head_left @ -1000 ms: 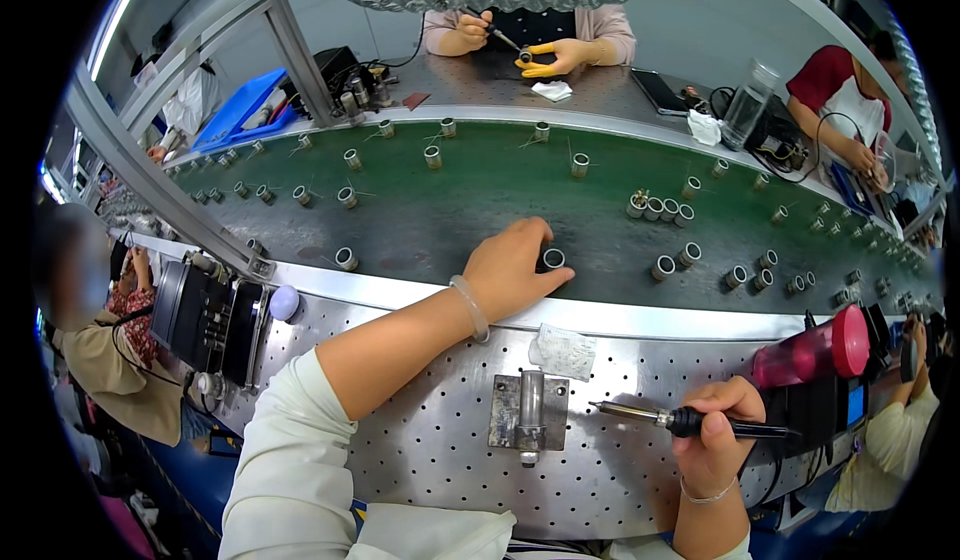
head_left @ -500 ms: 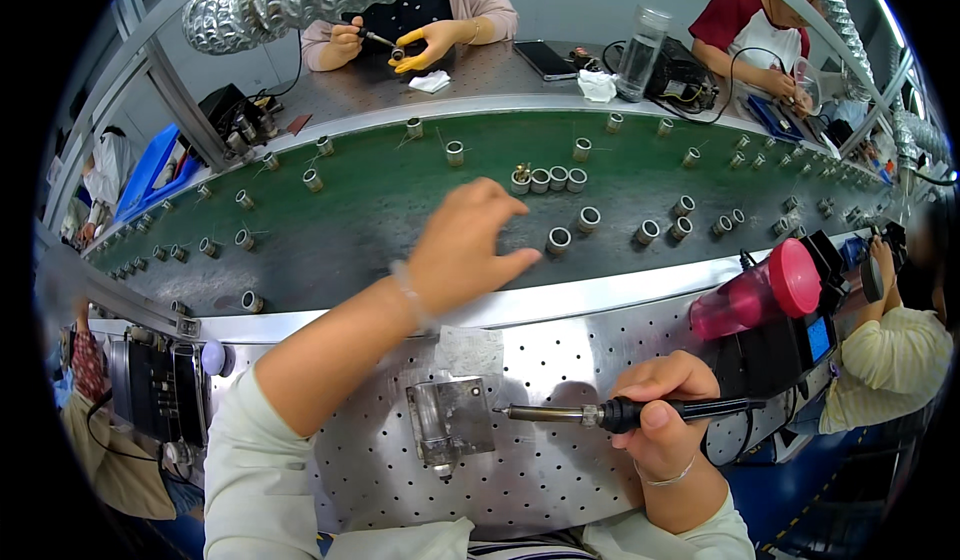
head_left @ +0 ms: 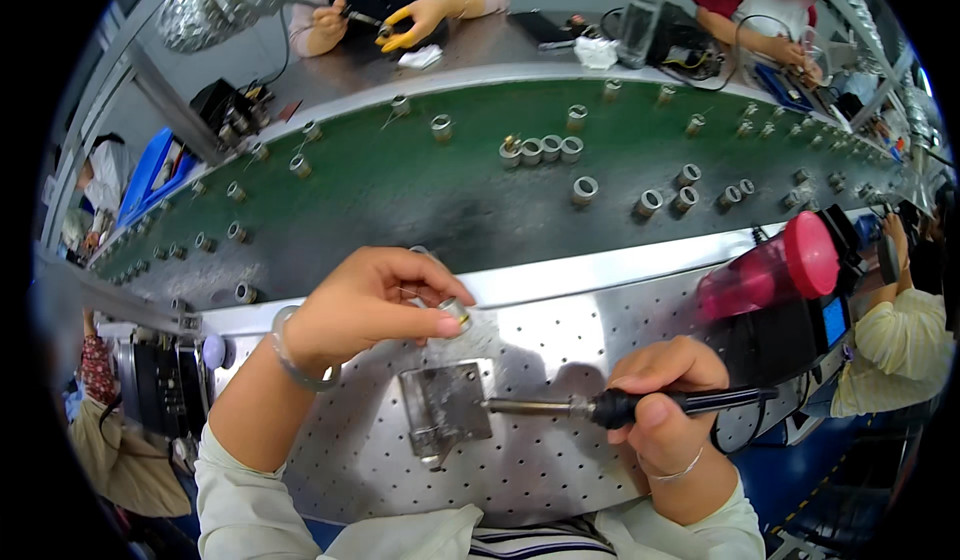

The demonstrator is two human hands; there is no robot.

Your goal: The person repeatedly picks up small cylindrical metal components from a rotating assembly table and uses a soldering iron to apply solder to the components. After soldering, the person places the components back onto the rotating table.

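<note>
Over the perforated worktop (head_left: 545,472), your left fingers (head_left: 436,276) clamp a small metal cylinder (head_left: 454,311), your right fingers (head_left: 655,418) a soldering iron (head_left: 612,410); blue screen (head_left: 834,321) illegible.

We see the left hand (head_left: 375,302) pinching a small metal cup (head_left: 453,313) between thumb and fingers, above the perforated bench (head_left: 560,470). Right hand (head_left: 666,392) grips an iron (head_left: 540,407) by its black handle, shaft pointing left; its tip is at the right side of a metal jig (head_left: 455,400), contact unclear to us. On the green belt (head_left: 390,195) we note many scattered cups (head_left: 584,192), four of them close together in a row. Pink jar (head_left: 765,278) at the bench's right. Across the belt we make out a co-worker (head_left: 420,18) with yellow-covered fingers, holding a slim tool.
</note>
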